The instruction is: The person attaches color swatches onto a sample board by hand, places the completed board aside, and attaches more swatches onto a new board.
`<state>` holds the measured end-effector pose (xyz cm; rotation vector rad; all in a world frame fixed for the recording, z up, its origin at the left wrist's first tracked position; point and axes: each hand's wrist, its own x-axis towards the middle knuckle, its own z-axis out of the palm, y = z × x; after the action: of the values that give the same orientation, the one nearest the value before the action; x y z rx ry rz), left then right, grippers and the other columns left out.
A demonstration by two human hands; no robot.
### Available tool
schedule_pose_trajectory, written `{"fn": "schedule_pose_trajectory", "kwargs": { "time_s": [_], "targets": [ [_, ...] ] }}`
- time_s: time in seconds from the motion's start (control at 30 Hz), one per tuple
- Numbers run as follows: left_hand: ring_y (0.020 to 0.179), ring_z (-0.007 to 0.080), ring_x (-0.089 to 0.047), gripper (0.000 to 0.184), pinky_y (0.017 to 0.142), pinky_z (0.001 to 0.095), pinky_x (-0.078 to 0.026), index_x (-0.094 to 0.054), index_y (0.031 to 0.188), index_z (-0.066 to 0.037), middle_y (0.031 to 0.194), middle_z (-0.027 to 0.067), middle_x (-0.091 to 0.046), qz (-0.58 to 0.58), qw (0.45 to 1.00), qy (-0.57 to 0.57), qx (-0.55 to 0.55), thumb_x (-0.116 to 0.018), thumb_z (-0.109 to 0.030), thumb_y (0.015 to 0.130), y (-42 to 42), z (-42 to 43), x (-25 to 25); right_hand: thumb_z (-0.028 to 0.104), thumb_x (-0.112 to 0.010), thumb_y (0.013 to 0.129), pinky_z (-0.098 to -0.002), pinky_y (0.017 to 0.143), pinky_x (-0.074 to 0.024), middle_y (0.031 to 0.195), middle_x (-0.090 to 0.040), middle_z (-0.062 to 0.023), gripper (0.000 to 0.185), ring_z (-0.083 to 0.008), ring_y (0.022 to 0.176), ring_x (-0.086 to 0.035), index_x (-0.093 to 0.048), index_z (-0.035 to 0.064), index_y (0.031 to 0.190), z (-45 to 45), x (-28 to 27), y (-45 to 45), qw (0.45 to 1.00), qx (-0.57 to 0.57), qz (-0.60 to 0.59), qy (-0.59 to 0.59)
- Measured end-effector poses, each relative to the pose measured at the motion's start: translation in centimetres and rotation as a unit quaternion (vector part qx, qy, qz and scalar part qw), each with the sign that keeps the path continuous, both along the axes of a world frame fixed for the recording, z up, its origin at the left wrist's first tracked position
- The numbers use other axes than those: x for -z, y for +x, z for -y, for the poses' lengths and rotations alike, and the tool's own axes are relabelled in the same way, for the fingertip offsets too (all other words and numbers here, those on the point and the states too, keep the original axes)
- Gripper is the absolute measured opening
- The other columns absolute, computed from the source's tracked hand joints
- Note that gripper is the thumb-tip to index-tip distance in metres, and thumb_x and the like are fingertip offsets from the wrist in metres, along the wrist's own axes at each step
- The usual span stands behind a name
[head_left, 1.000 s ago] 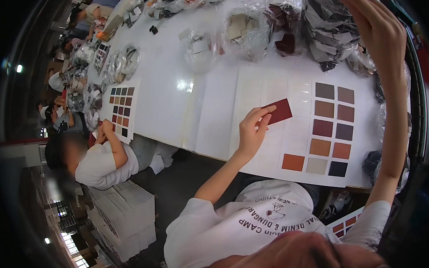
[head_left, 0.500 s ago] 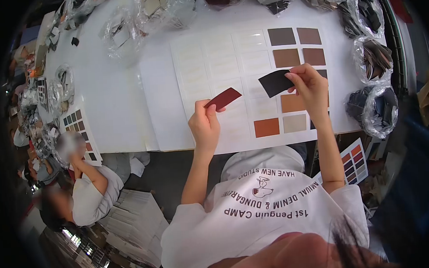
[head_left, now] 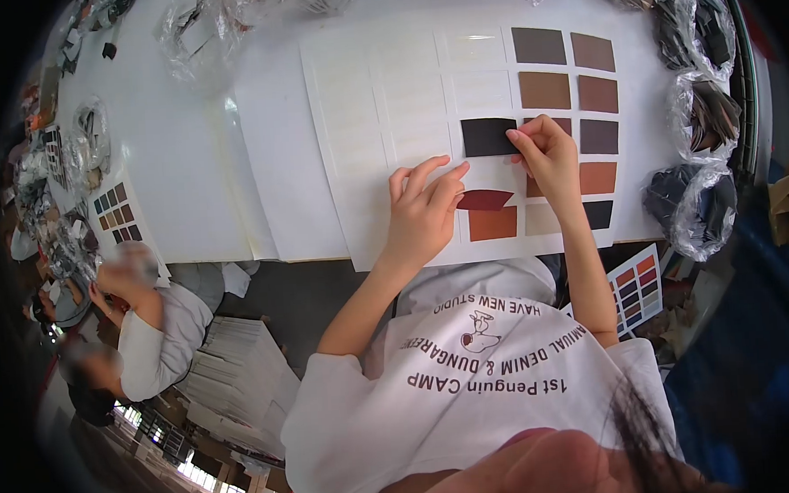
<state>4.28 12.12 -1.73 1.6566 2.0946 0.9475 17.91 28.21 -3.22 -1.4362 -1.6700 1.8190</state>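
The black swatch (head_left: pixel 489 137) is over the third column of the sample card (head_left: pixel 343 115), its right edge pinched by the right hand (head_left: pixel 550 153); it seems to be in alignment, calling for squared edges. One maroon swatch (head_left: pixel 488 200) sits against the left hand (head_left: pixel 421 216), fingers spread; whether gripped, I cannot tell. Eleven more swatches (head_left: pixel 540 46), some partly covered, lie on the card.
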Motion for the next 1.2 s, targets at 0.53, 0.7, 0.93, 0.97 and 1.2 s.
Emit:
{"fn": "schedule_pose_trajectory", "kwargs": {
  "time_s": [0.53,0.7,0.93,0.97,1.2],
  "targets": [
    [0.109,0.0176,-0.056,0.045,0.089,0.0375,-0.035,-0.059,0.125,-0.007,0.088,-0.0004,-0.068,-0.044,0.999,-0.022,-0.008,-0.065,-0.001,0.08,0.1,-1.7,1.1,0.015,-0.068,0.089,-0.0217,0.049,-0.0389,0.063,-0.065,-0.0043,0.018,-0.007,0.06,-0.064,-0.058,0.0012,0.082,0.2,-0.8,-0.4,0.997,-0.022,0.063,0.025],
    [0.107,0.0171,-0.057,0.044,0.09,0.0371,-0.035,-0.06,0.125,-0.007,0.088,-0.0001,-0.069,-0.05,0.998,-0.029,-0.005,-0.065,-0.002,0.082,0.2,-1.7,1.0,0.014,-0.067,0.089,-0.0234,0.048,-0.0393,0.062,-0.065,-0.006,0.019,-0.0076,0.058,-0.063,-0.057,0.0001,0.081,0.1,-1.4,-0.9,0.995,-0.029,0.085,0.042],
    [0.108,0.0178,-0.057,0.041,0.091,0.0365,-0.034,-0.06,0.125,-0.007,0.092,0.0014,-0.069,-0.05,0.998,-0.036,-0.015,-0.062,-0.002,0.085,0.5,-1.7,0.8,0.024,-0.072,0.085,-0.0315,0.049,-0.0427,0.055,-0.059,-0.0106,0.028,-0.0224,0.049,-0.057,-0.056,0.002,0.077,-0.5,-1.5,-0.8,0.94,-0.139,0.251,0.182],
    [0.108,0.0183,-0.057,0.04,0.092,0.0364,-0.034,-0.059,0.125,-0.007,0.094,0.0018,-0.069,-0.046,0.998,-0.035,-0.017,-0.061,-0.002,0.086,0.5,-1.6,0.8,0.025,-0.072,0.084,-0.0328,0.049,-0.0433,0.055,-0.058,-0.0113,0.029,-0.0244,0.049,-0.057,-0.056,0.0025,0.077,-0.9,-2.2,-0.6,0.926,-0.165,0.276,0.198],
    [0.106,0.0216,-0.057,0.028,0.092,0.0353,-0.034,-0.064,0.116,-0.005,0.105,0.0027,-0.068,0.058,0.997,-0.019,-0.053,-0.049,-0.005,0.092,2.0,-0.3,-1.1,0.016,-0.067,0.088,-0.022,0.05,-0.0422,0.076,-0.066,-0.0063,0.019,-0.0093,0.054,-0.054,-0.06,0.0,0.095,1.2,-4.8,2.7,0.997,-0.071,-0.004,-0.036]
  ]
}}
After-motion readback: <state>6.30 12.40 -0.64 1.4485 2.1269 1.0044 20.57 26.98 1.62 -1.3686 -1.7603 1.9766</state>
